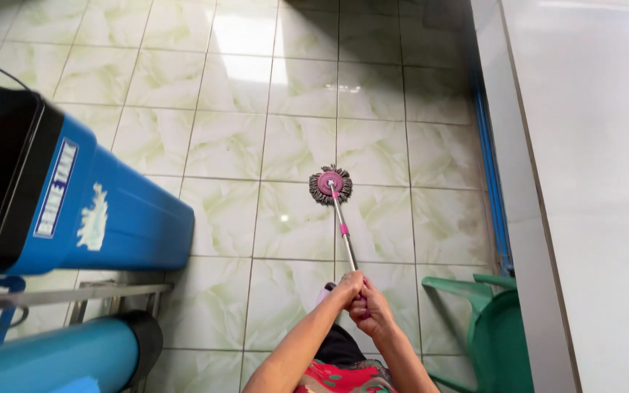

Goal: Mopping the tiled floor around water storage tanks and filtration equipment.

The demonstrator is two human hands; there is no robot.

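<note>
Glossy pale-green marbled floor tiles [293, 145] with thin dark grout lines, strong light reflected near the top of the view; white wall or counter face [591, 182] along the right, with blue pipes [491, 175] running beside its foot. Item one: mop [338, 211], count one, standing tilted away from the person, its round pink-capped head [330, 185] with a fringe of grey-brown yarn resting flat on the tiles well out in front, its slim metal shaft [343, 231] with a pink collar partway up. Handling, by judgement: light overall, the shaft stiff and smooth and likely somewhat slippery in a wet palm, the yarn soft and limp and heavier if soaked; best held at the upper end of the shaft with both hands stacked, as it is here, for leverage. Left hand [346, 287]: fingers clenched round the top of the shaft. Right hand [370, 308]: fingers wrapped round the pink grip just below and beside it, the two hands touching. Hands, count two, both bare, forearms entering from the bottom edge above a patterned red garment [343, 378]. Other stock: blue bin [111, 218] with black rim, count one, at left, with two pale stickers; blue cylinder [52, 360] with black end, count one, at lower left; metal frame [74, 297], count one, between them; green plastic chair [496, 327], count one, at lower right.
</note>
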